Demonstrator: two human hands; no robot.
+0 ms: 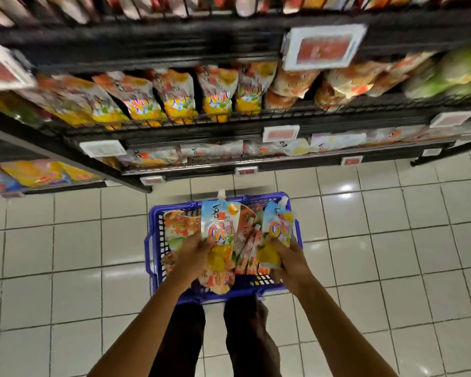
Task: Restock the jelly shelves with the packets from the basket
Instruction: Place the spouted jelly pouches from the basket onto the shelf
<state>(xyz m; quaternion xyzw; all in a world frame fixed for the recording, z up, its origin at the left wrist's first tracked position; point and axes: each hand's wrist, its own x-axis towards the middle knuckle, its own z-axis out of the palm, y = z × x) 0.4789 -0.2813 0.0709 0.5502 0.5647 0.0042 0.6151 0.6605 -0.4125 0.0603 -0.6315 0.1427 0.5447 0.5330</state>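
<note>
Left hand [195, 250]: fingers curled round the lower half of a spouted jelly packet [220, 224]. This packet was held upright over the basket, cap pointing far.

Right hand [290, 261]: gripped a second packet [279, 229] of the same print (blue top, orange lettering, yellow fruit at the bottom) by its lower part, cap likewise far. The two held packets were apart, with other packets showing between them.

Both hands were over the blue basket [154, 242], which sat on the white tiled floor [392, 240] just near of the shelf base. Inside the basket were more packets [246, 248], some on edge and some lying mixed. An orange-and-green pack [178, 227] lay at the left side. The person's dark trouser legs [250, 336] stood at the basket's near rim.

Far side: black wire shelves [174, 129].
- The middle shelf carried a row of matching packets [215, 96], upright and leaning, from left to centre.
- To the right of that row were orange packs [294, 83], then green packs [452, 72] (blurred, print unreadable).
- The lowest shelf held flat-lying packets [210, 151].
- White-framed price tags [322, 47] hung on the shelf edges.
</note>
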